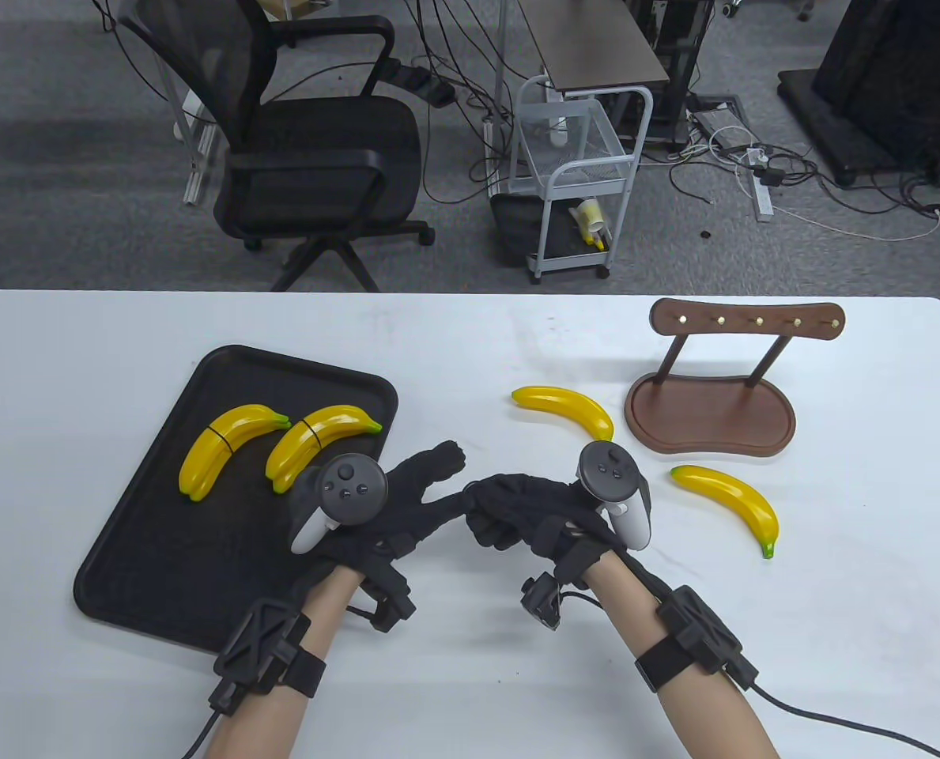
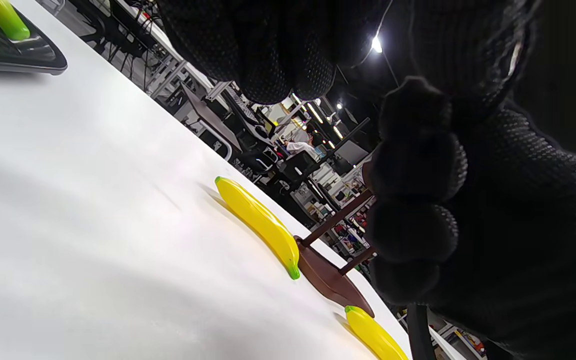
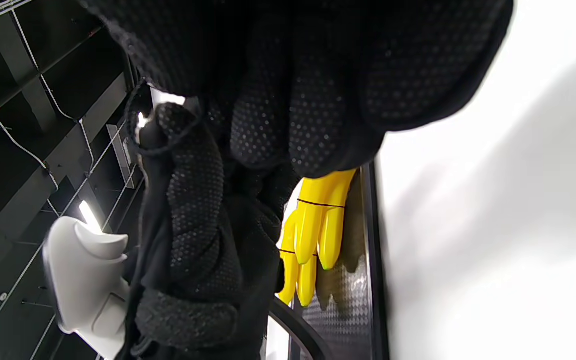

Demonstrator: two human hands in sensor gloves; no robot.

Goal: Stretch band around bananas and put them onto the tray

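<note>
Two banded banana pairs [image 1: 224, 455] [image 1: 315, 443] lie on the black tray [image 1: 161, 553]; the right wrist view shows them too [image 3: 323, 225]. Two loose bananas [image 1: 564, 407] [image 1: 734, 498] lie on the white table to the right, and both show in the left wrist view [image 2: 260, 225] [image 2: 375, 337]. My hands meet over the table between tray and loose bananas. My left hand [image 1: 438, 474] has partly curled fingers, one reaching to the right hand. A thin black band [image 3: 168, 145] loops over that finger. My right hand [image 1: 489, 506] curls its fingers there, seemingly pinching the band.
A brown wooden stand [image 1: 711, 411] with a hook bar stands at the back right, just behind the loose bananas. The tray's right edge lies close to my left hand. An office chair and a white cart stand on the floor beyond the table's far edge.
</note>
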